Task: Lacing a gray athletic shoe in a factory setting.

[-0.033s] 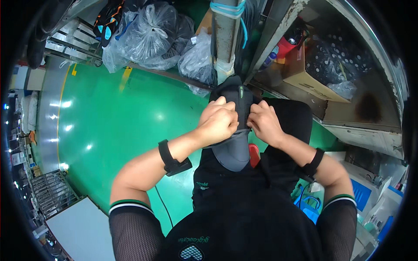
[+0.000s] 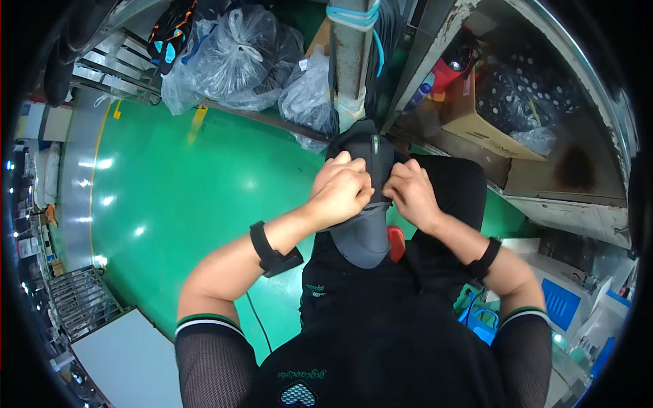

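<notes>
A dark shoe upper (image 2: 360,148) lies lengthwise over my lap, black at the far end with a small green tag. Its near end is a smooth, rounded grey part (image 2: 362,246). From the left side, my left hand (image 2: 343,185) is closed with curled fingers on the middle of the shoe upper. Opposite it, my right hand (image 2: 410,194) pinches the shoe upper's right edge. The fingers cover the place between them, so what exactly they pinch there is hidden. Beside the grey part, a red piece (image 2: 396,243) shows at the right.
Clear plastic bags (image 2: 235,58) fill a low rack at the far left. A metal post (image 2: 352,61) wrapped in blue cord stands ahead. At right, a metal shelf holds a cardboard box (image 2: 486,132) with plastic-wrapped goods. A white board (image 2: 126,357) lies at the lower left.
My right hand has shifted slightly left, closer to my left hand. My right forearm has moved a little with it; both hands stay on the shoe upper.
</notes>
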Available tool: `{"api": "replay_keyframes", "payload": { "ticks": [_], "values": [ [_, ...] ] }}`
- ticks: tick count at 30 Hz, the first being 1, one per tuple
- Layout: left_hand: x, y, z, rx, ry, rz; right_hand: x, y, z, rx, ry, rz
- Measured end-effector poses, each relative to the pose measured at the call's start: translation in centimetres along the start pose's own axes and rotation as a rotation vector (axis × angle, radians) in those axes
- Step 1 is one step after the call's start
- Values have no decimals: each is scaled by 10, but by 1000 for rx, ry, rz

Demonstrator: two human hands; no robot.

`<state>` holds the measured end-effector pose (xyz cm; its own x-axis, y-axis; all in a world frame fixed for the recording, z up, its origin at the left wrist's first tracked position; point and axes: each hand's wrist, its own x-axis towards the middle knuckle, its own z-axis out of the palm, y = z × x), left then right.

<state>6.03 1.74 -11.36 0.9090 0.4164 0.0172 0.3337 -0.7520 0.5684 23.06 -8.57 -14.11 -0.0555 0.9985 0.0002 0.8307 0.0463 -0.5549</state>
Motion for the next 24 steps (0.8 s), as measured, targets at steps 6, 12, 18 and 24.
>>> {"api": "replay_keyframes", "payload": {
  "ticks": [6,12,18,24],
  "values": [
    [-10,2,10,-20,296,-71,-8,-41,-2,101,450,-80],
    [-19,-5,1,77,236,-61,7,-30,-8,-496,-134,-206],
    [-23,-5,0,53,206,-56,18,-21,-7,-331,-298,-60],
    [-24,-10,7,-89,242,-111,10,-20,-7,687,135,101]
  ]
}}
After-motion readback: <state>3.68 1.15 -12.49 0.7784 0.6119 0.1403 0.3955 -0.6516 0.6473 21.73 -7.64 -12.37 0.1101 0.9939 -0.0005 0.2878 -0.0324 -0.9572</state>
